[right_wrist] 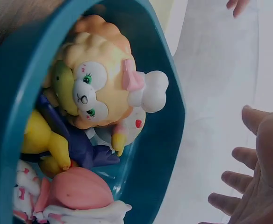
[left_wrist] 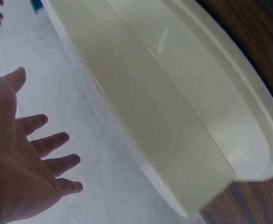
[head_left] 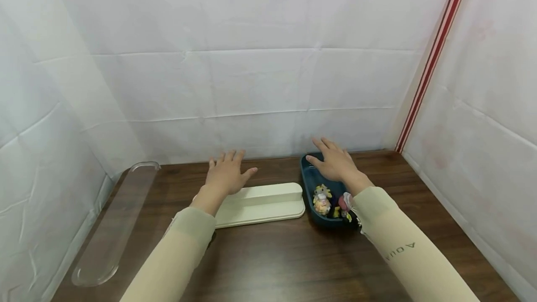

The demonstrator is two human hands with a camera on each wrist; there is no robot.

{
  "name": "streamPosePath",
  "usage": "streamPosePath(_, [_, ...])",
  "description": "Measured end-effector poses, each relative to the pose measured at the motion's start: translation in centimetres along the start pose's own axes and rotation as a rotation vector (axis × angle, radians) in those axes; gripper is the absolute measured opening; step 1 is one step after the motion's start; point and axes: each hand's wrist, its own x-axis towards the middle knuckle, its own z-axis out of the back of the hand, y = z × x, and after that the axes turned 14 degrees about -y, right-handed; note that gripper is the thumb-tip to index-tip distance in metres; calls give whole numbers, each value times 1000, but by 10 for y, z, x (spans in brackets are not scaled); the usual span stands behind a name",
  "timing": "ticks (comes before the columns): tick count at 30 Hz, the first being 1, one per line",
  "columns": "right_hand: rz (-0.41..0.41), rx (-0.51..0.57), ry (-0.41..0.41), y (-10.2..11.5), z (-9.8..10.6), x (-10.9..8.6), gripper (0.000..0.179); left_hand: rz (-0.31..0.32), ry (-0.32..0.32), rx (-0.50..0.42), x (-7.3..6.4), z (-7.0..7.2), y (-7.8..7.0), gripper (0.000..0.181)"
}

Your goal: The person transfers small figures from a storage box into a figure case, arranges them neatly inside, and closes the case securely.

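My left hand is held over the cream stepped stand, its fingers spread and nothing in them. In the left wrist view the palm shows beside the stand's raised step. Over the far part of a dark teal bin hovers my right hand, fingers straight and apart, holding nothing. Small toy figures lie in the bin's near part. One figure has a curly cream mane, a pink bow and a white hat; beside it are a yellow and navy figure and a pink and white one.
A clear, long tray or lid with rounded ends lies at the left of the brown wooden table. White cloth hangs behind the table and at both sides. A red stripe runs down the right corner.
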Motion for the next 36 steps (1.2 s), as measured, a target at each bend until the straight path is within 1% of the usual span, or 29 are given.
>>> streamPosePath(4, [30,17,-4,-4,5,-10,72,-41,-28,-20,-7,-1,-21,77])
streamPosePath(11, [50,50,7,-9,10,-29,70,-94,-63,-56,-17,-6,-56,72])
streamPosePath(17, [40,99,26,-9,15,-45,65,-144,-92,-47,-27,-15,-79,65])
streamPosePath(20, [57,116,40,-10,17,-52,62,-178,-105,-41,-33,-20,-90,63])
streamPosePath(24, [94,128,63,-15,20,-61,55,-209,-98,-72,-40,-27,-107,56])
streamPosePath(27, [105,127,82,-18,22,-66,47,-222,-80,-119,-44,-32,-120,52])
streamPosePath(31, [92,142,109,-21,23,-71,38,-238,-63,-157,-48,-39,-136,48])
streamPosePath(36, [58,177,157,-23,20,-75,32,-243,-48,-186,-51,-50,-152,44])
